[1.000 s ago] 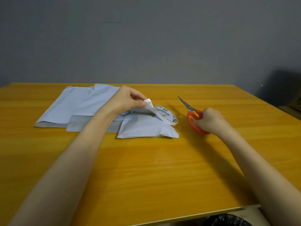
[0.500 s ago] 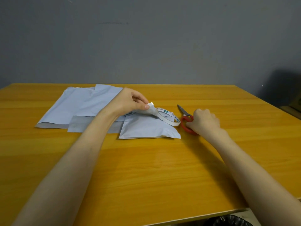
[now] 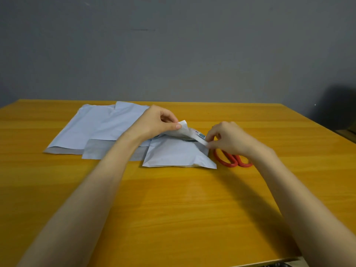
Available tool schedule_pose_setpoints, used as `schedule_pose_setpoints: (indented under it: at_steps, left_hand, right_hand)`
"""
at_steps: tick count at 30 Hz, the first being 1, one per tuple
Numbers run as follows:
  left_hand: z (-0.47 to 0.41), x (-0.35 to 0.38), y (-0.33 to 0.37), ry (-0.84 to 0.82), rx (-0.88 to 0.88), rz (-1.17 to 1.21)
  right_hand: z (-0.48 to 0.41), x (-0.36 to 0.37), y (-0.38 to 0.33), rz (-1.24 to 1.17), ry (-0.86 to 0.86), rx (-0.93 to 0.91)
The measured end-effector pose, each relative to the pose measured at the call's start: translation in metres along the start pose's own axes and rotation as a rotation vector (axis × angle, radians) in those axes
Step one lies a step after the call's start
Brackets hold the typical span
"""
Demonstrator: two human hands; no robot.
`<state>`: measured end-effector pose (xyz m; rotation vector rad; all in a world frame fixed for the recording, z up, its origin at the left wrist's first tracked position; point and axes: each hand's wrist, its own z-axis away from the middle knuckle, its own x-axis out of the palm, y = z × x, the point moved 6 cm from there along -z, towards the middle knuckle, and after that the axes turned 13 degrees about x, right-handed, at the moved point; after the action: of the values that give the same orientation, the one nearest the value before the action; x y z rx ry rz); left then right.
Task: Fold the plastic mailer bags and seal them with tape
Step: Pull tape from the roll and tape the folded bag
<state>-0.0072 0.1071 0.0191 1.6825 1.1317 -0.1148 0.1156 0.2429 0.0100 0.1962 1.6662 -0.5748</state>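
A folded white mailer bag (image 3: 177, 153) lies on the wooden table (image 3: 173, 209) in front of me. My left hand (image 3: 156, 122) pinches its raised flap (image 3: 183, 128) between thumb and fingers. A roll of white tape (image 3: 196, 136) sits at the bag's far right edge, partly hidden by the flap. My right hand (image 3: 229, 139) pinches the tape roll at its right end. Red-handled scissors (image 3: 233, 159) lie on the table under my right wrist, with no hand on them.
Flat white and grey mailer bags (image 3: 96, 130) are spread at the back left of the table. A grey wall stands behind the table. Something dark shows below the table's front right edge (image 3: 279, 264).
My right hand has let go of the scissors, left them on the table, and moved left onto the tape roll. My left hand keeps holding the flap.
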Motion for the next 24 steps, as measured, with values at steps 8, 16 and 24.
schedule_pose_setpoints:
  at_steps: [8,16,24]
  left_hand:
    - [-0.005,0.013,0.013,0.011,0.105,-0.240]
    - [-0.011,0.018,0.018,0.085,0.153,-0.339]
    - [-0.022,0.022,0.027,0.032,0.182,-0.378]
  right_hand:
    - [-0.077,-0.002,0.006,0.013,0.214,0.200]
    - [-0.087,0.020,0.009,-0.501,0.150,0.245]
    - [-0.024,0.006,-0.004,-0.837,-0.062,-0.073]
